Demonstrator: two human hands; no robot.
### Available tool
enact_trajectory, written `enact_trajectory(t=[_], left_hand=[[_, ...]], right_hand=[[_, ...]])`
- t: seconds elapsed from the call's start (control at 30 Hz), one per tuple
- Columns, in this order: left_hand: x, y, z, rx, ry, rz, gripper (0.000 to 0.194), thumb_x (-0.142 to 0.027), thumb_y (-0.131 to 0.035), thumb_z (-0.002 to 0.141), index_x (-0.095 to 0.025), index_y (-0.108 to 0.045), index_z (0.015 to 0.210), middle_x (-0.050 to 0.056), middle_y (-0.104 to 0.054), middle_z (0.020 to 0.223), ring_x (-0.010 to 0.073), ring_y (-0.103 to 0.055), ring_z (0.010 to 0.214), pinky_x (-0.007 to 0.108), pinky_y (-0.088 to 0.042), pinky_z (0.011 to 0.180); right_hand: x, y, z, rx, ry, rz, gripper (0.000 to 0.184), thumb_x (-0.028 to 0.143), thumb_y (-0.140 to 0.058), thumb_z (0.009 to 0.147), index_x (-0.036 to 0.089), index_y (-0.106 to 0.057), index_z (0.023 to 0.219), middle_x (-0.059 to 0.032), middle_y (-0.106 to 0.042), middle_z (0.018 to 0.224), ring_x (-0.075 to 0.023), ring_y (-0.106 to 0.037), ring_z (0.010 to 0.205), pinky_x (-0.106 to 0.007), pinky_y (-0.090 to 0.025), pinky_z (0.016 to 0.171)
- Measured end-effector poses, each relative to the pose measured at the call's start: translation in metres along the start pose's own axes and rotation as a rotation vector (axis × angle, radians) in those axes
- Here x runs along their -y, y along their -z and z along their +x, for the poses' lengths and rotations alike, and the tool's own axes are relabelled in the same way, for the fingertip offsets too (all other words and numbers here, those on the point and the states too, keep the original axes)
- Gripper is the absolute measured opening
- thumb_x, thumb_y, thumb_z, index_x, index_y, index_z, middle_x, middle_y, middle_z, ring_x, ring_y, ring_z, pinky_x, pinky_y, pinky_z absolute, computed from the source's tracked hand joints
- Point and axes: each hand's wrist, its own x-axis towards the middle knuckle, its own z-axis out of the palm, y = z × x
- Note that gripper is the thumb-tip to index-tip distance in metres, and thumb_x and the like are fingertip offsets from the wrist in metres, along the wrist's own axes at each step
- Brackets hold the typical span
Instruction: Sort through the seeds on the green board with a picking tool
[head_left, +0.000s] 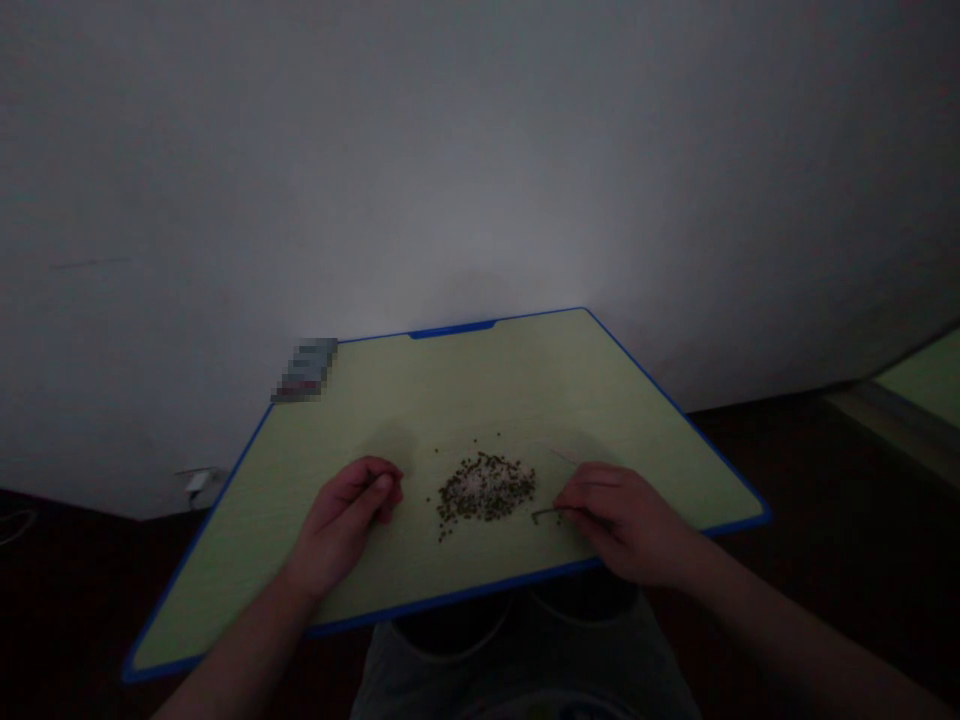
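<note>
**Sorting pile between both hands**

Small dark seed pile [486,488] sits mid-desk [390,400], between the hands. Right hand [626,520] pinches thin tweezers [551,514], tips pointing left at the pile, just beside it. Left hand [349,515] loosely curled, contents unclear, slightly farther off.

Bare forearms, no sleeves; grey trousers [525,660].

worktop [420,420]: pale yellow-green, plain, edged all round in bright blue
heap of small grains [484,488]: dark green and brown, speckled with whitish bits
tweezers [551,514]: dull grey metal
wall [480,150]: flat grey-white
floor [825,470]: dark brown, nearly black
</note>
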Motion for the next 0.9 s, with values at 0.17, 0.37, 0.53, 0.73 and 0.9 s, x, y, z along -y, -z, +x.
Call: enact_trajectory(t=[0.17, 0.37, 0.53, 0.73, 0.9], left_hand=[[-0.0024, -0.0022, 0.0004, -0.004, 0.002, 0.012, 0.017, -0.036, -0.063, 0.08, -0.019, -0.064, 0.081, -0.003, -0.059, 0.061, 0.0092, -0.047, 0.054, 0.022, -0.034, 0.052], [-0.0048, -0.0037, -0.0008, -0.02, 0.003, -0.008, 0.018, -0.037, -0.065, 0.077, -0.019, -0.063, 0.078, -0.003, -0.06, 0.06, 0.0089, -0.047, 0.052, 0.022, -0.035, 0.05], [0.0002, -0.0011, -0.0022, -0.004, 0.0, -0.021, 0.016, -0.035, -0.064, 0.079, -0.019, -0.064, 0.081, -0.004, -0.06, 0.061, 0.0087, -0.047, 0.053, 0.021, -0.035, 0.052], [0.0036, 0.0013, -0.0029, 0.0, -0.006, -0.018, 0.016, -0.036, -0.063, 0.08, -0.02, -0.063, 0.081, -0.004, -0.06, 0.061, 0.009, -0.047, 0.054, 0.022, -0.035, 0.052], [0.0018, 0.001, -0.0004, -0.015, -0.007, -0.005, 0.015, -0.034, -0.063, 0.08, -0.019, -0.064, 0.081, -0.003, -0.06, 0.061, 0.009, -0.047, 0.053, 0.022, -0.034, 0.051]], right_hand=[[0.0022, -0.0068, -0.0011, -0.06, -0.016, -0.054, 0.017, 0.014, -0.048, 0.089, 0.016, -0.064, 0.094, -0.0064, -0.066, 0.079, -0.0173, -0.058, 0.074, -0.03, -0.047, 0.067], [-0.0003, -0.0095, -0.0067, -0.124, -0.104, -0.162, 0.018, 0.015, -0.048, 0.088, 0.015, -0.065, 0.095, -0.0073, -0.067, 0.081, -0.0187, -0.06, 0.075, -0.032, -0.049, 0.067], [-0.0032, -0.0072, -0.0086, -0.128, -0.143, -0.173, 0.019, 0.015, -0.048, 0.088, 0.016, -0.065, 0.097, -0.0072, -0.067, 0.082, -0.0184, -0.061, 0.076, -0.031, -0.05, 0.069], [-0.0034, -0.0059, -0.0044, -0.107, -0.119, -0.166, 0.019, 0.016, -0.047, 0.089, 0.016, -0.065, 0.096, -0.0073, -0.067, 0.081, -0.0185, -0.06, 0.076, -0.032, -0.05, 0.069], [-0.0015, -0.0069, -0.0074, -0.12, -0.092, -0.149, 0.017, 0.015, -0.048, 0.088, 0.016, -0.064, 0.095, -0.0065, -0.067, 0.08, -0.0178, -0.06, 0.074, -0.031, -0.049, 0.067]])
